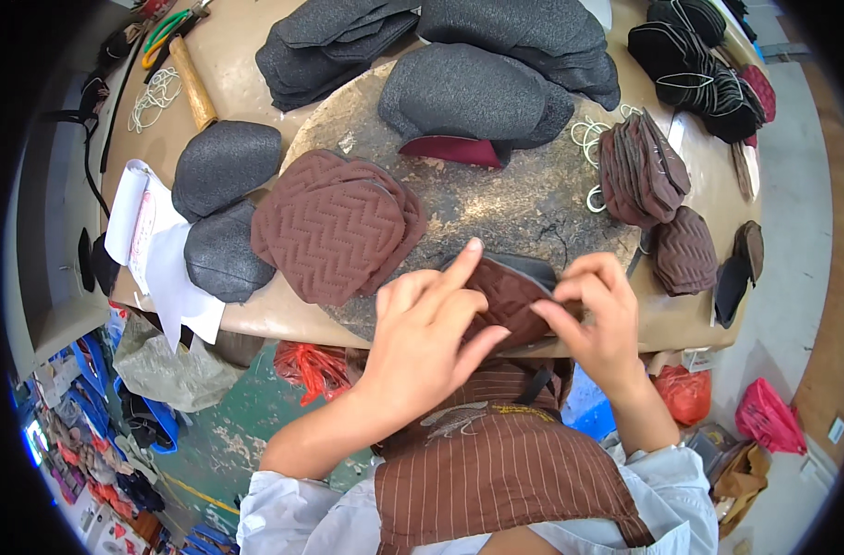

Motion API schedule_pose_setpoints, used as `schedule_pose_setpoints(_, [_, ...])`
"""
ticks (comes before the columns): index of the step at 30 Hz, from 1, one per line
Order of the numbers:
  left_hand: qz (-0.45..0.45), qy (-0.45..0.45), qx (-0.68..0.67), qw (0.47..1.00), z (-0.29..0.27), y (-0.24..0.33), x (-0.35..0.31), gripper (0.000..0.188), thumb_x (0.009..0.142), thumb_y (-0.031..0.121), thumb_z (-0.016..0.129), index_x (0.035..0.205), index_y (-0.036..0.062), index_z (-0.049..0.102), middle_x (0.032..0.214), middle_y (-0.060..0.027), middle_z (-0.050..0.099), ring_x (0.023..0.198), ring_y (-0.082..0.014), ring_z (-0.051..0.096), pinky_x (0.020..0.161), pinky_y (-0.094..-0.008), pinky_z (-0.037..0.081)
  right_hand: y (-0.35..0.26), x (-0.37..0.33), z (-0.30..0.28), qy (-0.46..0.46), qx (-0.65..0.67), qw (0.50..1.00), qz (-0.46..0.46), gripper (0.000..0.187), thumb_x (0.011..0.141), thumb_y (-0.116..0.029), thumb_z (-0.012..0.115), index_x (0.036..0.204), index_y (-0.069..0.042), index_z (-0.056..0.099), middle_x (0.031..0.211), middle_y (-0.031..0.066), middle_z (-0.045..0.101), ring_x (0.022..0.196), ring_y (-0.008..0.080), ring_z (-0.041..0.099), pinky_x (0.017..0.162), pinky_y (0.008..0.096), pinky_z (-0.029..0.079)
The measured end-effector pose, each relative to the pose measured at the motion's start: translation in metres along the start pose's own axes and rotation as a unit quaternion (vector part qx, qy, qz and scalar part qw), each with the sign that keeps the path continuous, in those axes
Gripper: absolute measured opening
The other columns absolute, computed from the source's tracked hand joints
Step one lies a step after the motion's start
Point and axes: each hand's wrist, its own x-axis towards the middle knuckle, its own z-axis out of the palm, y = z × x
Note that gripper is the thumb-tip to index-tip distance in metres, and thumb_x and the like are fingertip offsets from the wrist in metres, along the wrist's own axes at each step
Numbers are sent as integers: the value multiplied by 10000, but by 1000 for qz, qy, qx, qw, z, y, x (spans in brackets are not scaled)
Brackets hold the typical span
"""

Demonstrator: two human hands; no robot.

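Observation:
A brown quilted fabric piece [507, 301] with a dark backing lies at the near edge of the table, between my hands. My left hand [431, 324] rests over its left side, forefinger stretched and thumb spread across the front. At its right edge, my right hand [599, 319] pinches the piece between thumb and fingers. Left of my hands is a loose stack of brown zigzag-quilted pieces [334, 227]. Beyond them, dark grey rounded pieces [463, 92] lie over a dark red piece [454, 150].
A worn round board [496, 199] lies on the brown-covered table. Tied brown bundles [642, 171] and a black bundle [690, 74] stand right. More grey pieces [226, 166], white paper [167, 250], a wooden handle [193, 83] and string [155, 100] lie left.

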Motion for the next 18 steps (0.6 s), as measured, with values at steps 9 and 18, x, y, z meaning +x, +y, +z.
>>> schedule_pose_setpoints(9, [-123,53,-381,915,-1,8,-2,379,793,18,713,1153,26,594,1051,-125,678,952,-204,674,797,-290,515,-5,-24,5,12,213,973,89,196,743,-23,768,858,-21,609,787,90,660,691,135,639,584,250,495])
schedule_pose_setpoints(18, [-128,229,-259,930,-64,-21,11,388,795,-50,672,1166,-25,561,1125,-93,614,1015,-160,592,894,-286,472,46,-23,-91,96,85,966,227,180,814,-47,688,982,0,643,840,71,652,734,124,609,664,257,481])
